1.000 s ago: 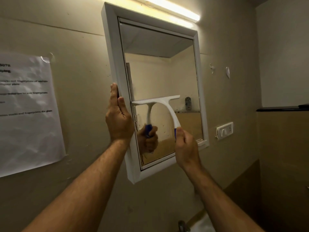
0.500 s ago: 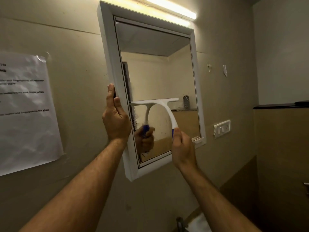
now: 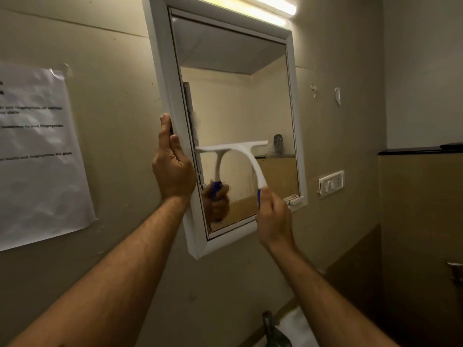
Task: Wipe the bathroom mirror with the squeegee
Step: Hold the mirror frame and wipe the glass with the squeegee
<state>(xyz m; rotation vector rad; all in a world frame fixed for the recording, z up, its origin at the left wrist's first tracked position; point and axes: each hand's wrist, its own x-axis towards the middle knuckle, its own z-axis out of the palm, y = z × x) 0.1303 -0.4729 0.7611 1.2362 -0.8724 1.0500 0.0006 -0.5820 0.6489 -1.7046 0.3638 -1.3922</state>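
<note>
Your right hand (image 3: 274,216) has its fingers closed around the blue grip of the white T-shaped plastic squeegee (image 3: 240,152), whose blade lies level against the white-framed rectangular mirror (image 3: 240,96), at 6 o'clock on the glass. Your left hand (image 3: 172,166) clasps the frame at 9 o'clock.

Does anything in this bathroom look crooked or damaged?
Yes. The mirror swings out from the wall like a cabinet door; the left hand steadies its edge while the right hand holds the squeegee. The wall paper is crumpled and tilted.
</note>
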